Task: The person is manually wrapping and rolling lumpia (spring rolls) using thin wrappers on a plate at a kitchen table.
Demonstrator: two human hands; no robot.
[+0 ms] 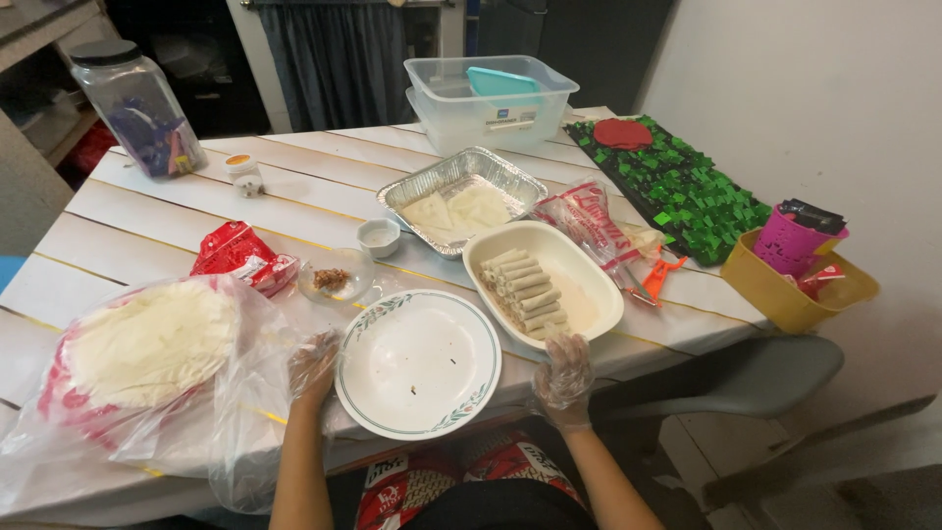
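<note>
The white tabletop (177, 211) holds everything, and the round white plate (419, 362) sits near its front edge. All places here are told from that plate.

Left of the plate lies one big clear bag (147, 393) with a stack of flat white wrappers (147, 344) inside. Far behind the plate stand two clear tubs (491, 103), one in the other, with a teal lid inside. To the right and behind lies one green mat (677, 186) with a red circle on it. Behind the plate is one foil tray (461, 196). Just right of the plate is one white oval dish (543, 280) with a row of rolled sticks (520, 285), about eight. Far to the right sits one yellow bin (795, 285) holding a pink cup. Far back on the left stands one tall jar (137, 108).

The plate lies between the two hands. Both hands wear thin clear gloves. The left hand (312, 368) touches the plate's left rim, next to the bag; its grip is loose, fingers bent, holding nothing that I can see. The right hand (563, 378) rests at the tabletop edge, just right of the plate and near the oval dish. Its fingers are spread open and hold nothing.

Behind the plate are one small glass bowl (334, 280) with brown bits, one red packet (240, 257) and one little white cup (379, 236).
</note>
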